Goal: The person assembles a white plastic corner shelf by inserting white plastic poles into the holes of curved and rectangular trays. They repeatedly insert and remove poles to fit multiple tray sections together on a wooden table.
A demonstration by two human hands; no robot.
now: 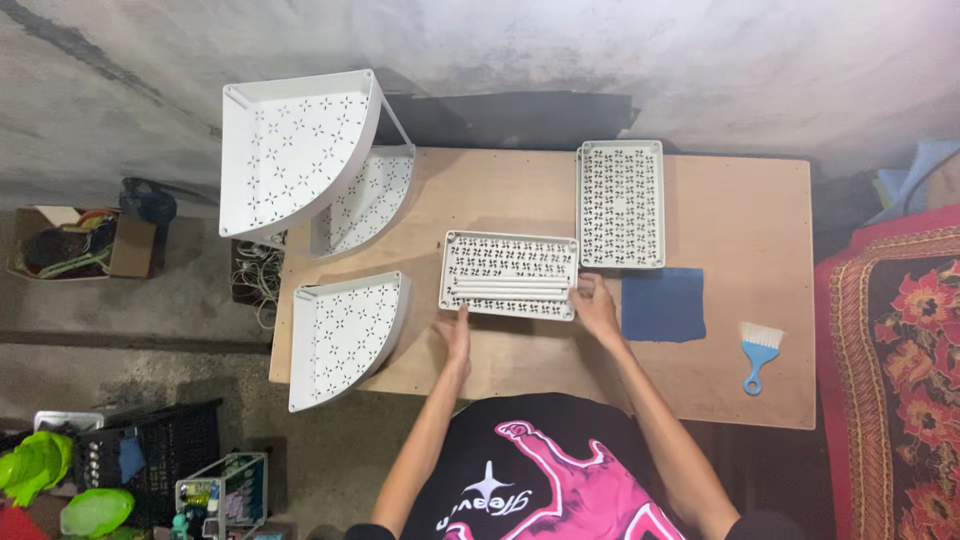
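Left hand (457,335) flat and open, fingertips touching the near left edge of the white tray (510,275). Right hand (597,306) open too, fingers resting on the tray's near right corner. Not gripping, just touching on both sides. White tray lying flat on the wooden board (520,190), right between the two hands, with thin white rods (508,290) inside near the front edge.

Best to keep both hands even, push or lift gently, and hold the tray level so the rods stay in.

Just beyond the right hand, a stack of white trays (621,203). Beside the right hand, a blue cloth (664,304), and farther out a small blue brush (758,352). Out past the left hand, white corner shelves (345,335).

Hard to tell how many trays in the stack, or how many rods. Fingertips partly hidden by the tray edge. Nearest shelf hanging off the board edge.
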